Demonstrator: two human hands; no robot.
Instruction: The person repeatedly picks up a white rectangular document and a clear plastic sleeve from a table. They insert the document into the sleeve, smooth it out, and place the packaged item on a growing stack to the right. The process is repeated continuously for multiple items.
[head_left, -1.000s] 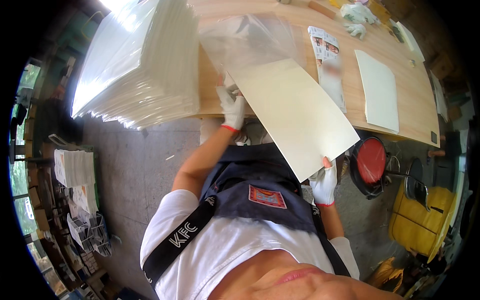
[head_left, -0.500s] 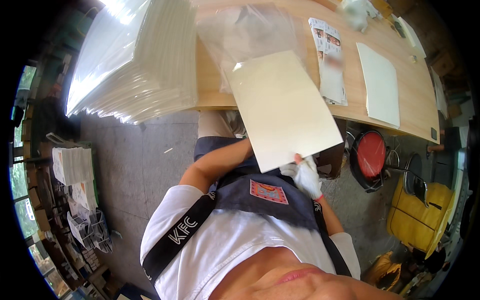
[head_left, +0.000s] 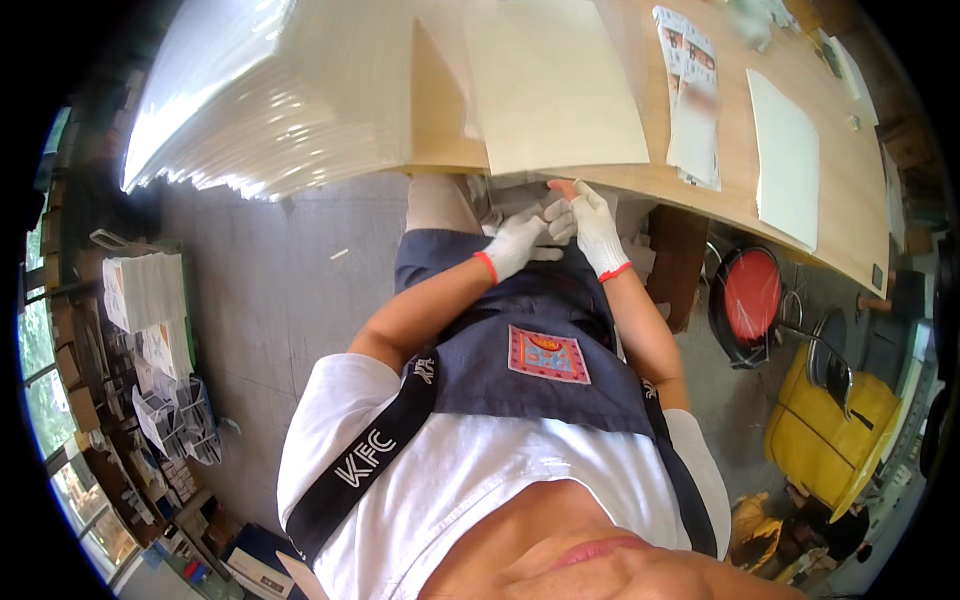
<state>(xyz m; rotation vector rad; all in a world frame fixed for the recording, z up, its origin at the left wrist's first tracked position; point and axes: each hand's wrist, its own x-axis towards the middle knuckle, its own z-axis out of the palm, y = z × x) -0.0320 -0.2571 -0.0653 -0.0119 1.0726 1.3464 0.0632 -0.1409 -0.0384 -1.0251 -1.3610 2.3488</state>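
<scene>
Left hand (head_left: 515,246): gloved, fingers loosely spread.
Right hand (head_left: 594,230): just beside it (one fingertip bare), fingers slightly bent, parted.
Cream board (head_left: 555,95): on the table (head_left: 736,130), near both hands.

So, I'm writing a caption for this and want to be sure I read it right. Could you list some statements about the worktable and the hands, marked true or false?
1. The left hand and right hand are both white-gloved. True.
2. The right hand grips the cream sheet. False: the cream sheet lies over the table, apart from both hands.
3. Printed strips lie between the cream sheet and the white sheets. True.
4. The seat beside the table is blue. False: the seat is red.
5. A tall plastic-wrapped stack stands left of the cream sheet. True.
</scene>
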